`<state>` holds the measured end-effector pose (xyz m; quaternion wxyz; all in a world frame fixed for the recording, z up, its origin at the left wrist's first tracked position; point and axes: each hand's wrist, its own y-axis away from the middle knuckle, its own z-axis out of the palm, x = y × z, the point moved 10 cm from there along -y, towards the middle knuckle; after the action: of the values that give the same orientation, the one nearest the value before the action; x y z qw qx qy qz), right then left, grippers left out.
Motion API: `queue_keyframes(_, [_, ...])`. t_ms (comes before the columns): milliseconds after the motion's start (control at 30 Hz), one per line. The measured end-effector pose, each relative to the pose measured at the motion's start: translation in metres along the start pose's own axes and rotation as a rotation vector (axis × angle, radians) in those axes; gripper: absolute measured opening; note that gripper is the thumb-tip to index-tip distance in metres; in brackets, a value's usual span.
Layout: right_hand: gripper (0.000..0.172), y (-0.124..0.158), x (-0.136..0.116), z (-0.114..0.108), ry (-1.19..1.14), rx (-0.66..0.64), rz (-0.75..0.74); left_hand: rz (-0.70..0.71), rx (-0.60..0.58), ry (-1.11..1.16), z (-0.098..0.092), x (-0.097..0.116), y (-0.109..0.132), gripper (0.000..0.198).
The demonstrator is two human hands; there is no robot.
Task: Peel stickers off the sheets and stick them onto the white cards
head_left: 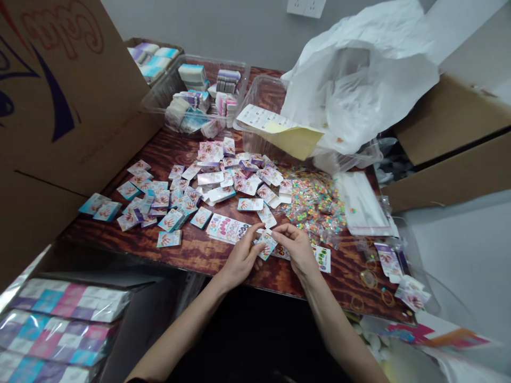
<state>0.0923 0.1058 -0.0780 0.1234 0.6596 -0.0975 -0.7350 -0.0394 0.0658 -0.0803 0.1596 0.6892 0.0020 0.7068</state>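
Brown cardboard cartons [59, 96] crowd both sides of our reddish wood-grain worktop [191, 255], and a crumpled white plastic bag [359, 80] slumps over its far right corner. Clear plastic tubs [191, 90] of stacked striped packets sit along the far edge, while shrink-wrapped pastel packs [59, 324] lie below the left edge. Small printed nail-design cards [175, 186] are strewn across the middle, beside a heap of tiny colourful sachets [315, 205]. Near the front edge, our left hand [241, 260] and right hand [295, 250] come together, fingertips pinching one small blue-and-white card [266, 244] between them. Thin rubber bands [369, 279] lie towards the front right corner.
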Motion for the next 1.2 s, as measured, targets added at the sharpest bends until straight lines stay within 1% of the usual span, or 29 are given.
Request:
queue_keyframes(67, [0.024, 0.000, 0.000, 0.000, -0.004, -0.003, 0.003, -0.004, 0.001, 0.025, -0.001, 0.000, 0.001, 0.045])
queue_keyframes(167, [0.020, 0.004, -0.004, 0.004, 0.058, -0.031, -0.031, -0.008, 0.040, 0.047, -0.004, -0.002, 0.001, 0.046])
queue_keyframes(267, [0.017, 0.013, -0.013, 0.011, 0.148, -0.046, -0.119, -0.010, 0.088, 0.058, -0.006, -0.005, 0.001, 0.050])
queue_keyframes(333, [0.016, 0.018, -0.020, 0.018, 0.211, -0.068, -0.204, -0.024, 0.087, 0.057, -0.009, -0.007, 0.002, 0.049])
queue_keyframes(367, [0.016, 0.020, -0.022, 0.021, 0.250, -0.097, -0.244, -0.030, 0.081, 0.042, -0.012, -0.008, 0.003, 0.047])
queue_keyframes(400, [0.016, 0.021, -0.024, 0.023, 0.297, -0.119, -0.281, -0.024, 0.091, 0.011, -0.019, -0.007, 0.004, 0.044])
queue_keyframes(433, [0.016, 0.020, -0.026, 0.022, 0.360, -0.127, -0.313, -0.002, 0.132, -0.041, -0.031, -0.004, 0.006, 0.041])
queue_keyframes(467, [0.015, 0.019, -0.027, 0.018, 0.447, -0.116, -0.339, 0.032, 0.207, -0.109, -0.050, 0.001, 0.009, 0.039])
queue_keyframes(500, [0.015, 0.017, -0.027, 0.013, 0.557, -0.090, -0.360, 0.089, 0.335, -0.199, -0.075, 0.010, 0.015, 0.037])
queue_keyframes(567, [0.011, 0.014, -0.028, 0.002, 0.824, -0.026, -0.396, 0.175, 0.650, -0.415, -0.131, 0.029, 0.035, 0.037])
queue_keyframes(600, [0.008, 0.014, -0.027, 0.000, 0.957, -0.014, -0.412, 0.209, 0.790, -0.525, -0.155, 0.039, 0.045, 0.038])
queue_keyframes(633, [0.008, 0.013, -0.025, 0.000, 1.067, -0.023, -0.422, 0.257, 0.915, -0.617, -0.175, 0.050, 0.056, 0.038])
queue_keyframes(667, [0.011, 0.012, -0.023, 0.002, 1.147, -0.041, -0.430, 0.299, 1.002, -0.694, -0.190, 0.059, 0.064, 0.039])
queue_keyframes(700, [0.014, 0.010, -0.021, 0.003, 1.196, -0.061, -0.432, 0.336, 1.059, -0.779, -0.199, 0.067, 0.069, 0.042])
queue_keyframes(733, [0.015, 0.007, -0.019, 0.005, 1.218, -0.076, -0.422, 0.370, 1.092, -0.856, -0.203, 0.073, 0.071, 0.045])
queue_keyframes(767, [0.014, 0.002, -0.016, 0.005, 1.217, -0.088, -0.396, 0.401, 1.106, -0.921, -0.202, 0.079, 0.071, 0.049])
queue_keyframes(833, [0.014, -0.012, -0.008, 0.003, 1.157, -0.121, -0.306, 0.459, 1.103, -0.996, -0.188, 0.087, 0.069, 0.054])
queue_keyframes(900, [0.017, -0.025, 0.000, 0.001, 1.078, -0.181, -0.225, 0.514, 1.063, -0.984, -0.163, 0.092, 0.066, 0.052])
queue_keyframes(933, [0.019, -0.030, 0.002, 0.000, 1.050, -0.216, -0.205, 0.540, 1.024, -0.961, -0.147, 0.093, 0.064, 0.049])
queue_keyframes(1000, [0.022, -0.034, 0.001, 0.000, 1.028, -0.274, -0.205, 0.579, 0.900, -0.895, -0.113, 0.094, 0.059, 0.039])
queue_keyframes(1067, [0.023, -0.029, -0.010, 0.000, 1.020, -0.304, -0.244, 0.619, 0.720, -0.830, -0.076, 0.093, 0.052, 0.030])
queue_keyframes(1133, [0.022, -0.016, -0.028, 0.004, 0.978, -0.311, -0.315, 0.625, 0.537, -0.783, -0.043, 0.091, 0.047, 0.027])
queue_keyframes(1200, [0.020, 0.003, -0.051, 0.013, 0.900, -0.321, -0.414, 0.581, 0.420, -0.782, -0.020, 0.086, 0.042, 0.033])
